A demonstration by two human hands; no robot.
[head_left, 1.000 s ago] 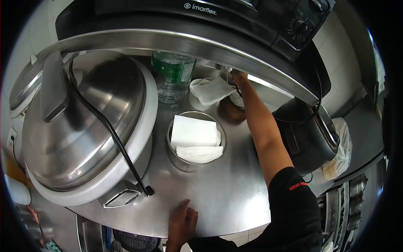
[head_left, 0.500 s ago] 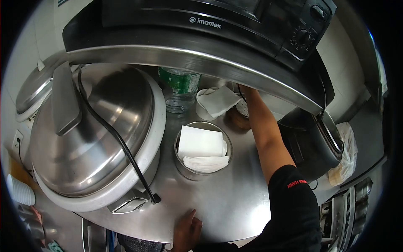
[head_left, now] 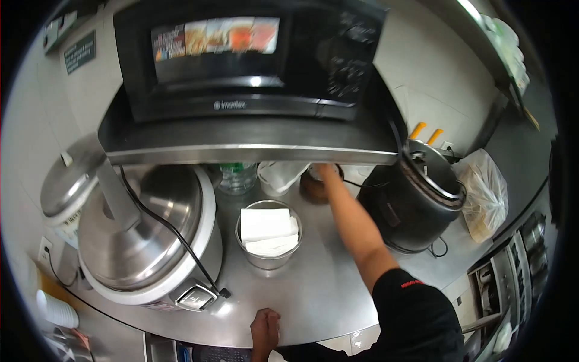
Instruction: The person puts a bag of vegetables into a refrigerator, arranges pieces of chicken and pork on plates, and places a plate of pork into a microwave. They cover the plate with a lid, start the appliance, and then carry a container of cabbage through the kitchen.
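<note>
My right hand (head_left: 326, 171) reaches under the shelf to a brown round container (head_left: 313, 188); its fingers are mostly hidden by the shelf edge and the container. My left hand (head_left: 265, 329) is curled closed near the counter's front edge, with nothing visible in it. Between them a steel bowl (head_left: 268, 261) holds folded white napkins (head_left: 265, 225). Behind the bowl stand a white cup-like container (head_left: 272, 188) with white paper on top and a clear bottle (head_left: 238, 181) with a green label.
A large rice cooker (head_left: 145, 229) fills the left side, its cord over the lid. Overhead, a black microwave (head_left: 241, 66) sits on a steel shelf (head_left: 253, 154). On the right stand a black pot warmer (head_left: 404, 211) and a plastic bag (head_left: 482, 193). Stacked cups (head_left: 57, 309) are lower left.
The view has tilted up and shifted, showing more of the microwave and the black warmer. My right hand is now at the brown container. My left hand's fingers look more tightly curled.
</note>
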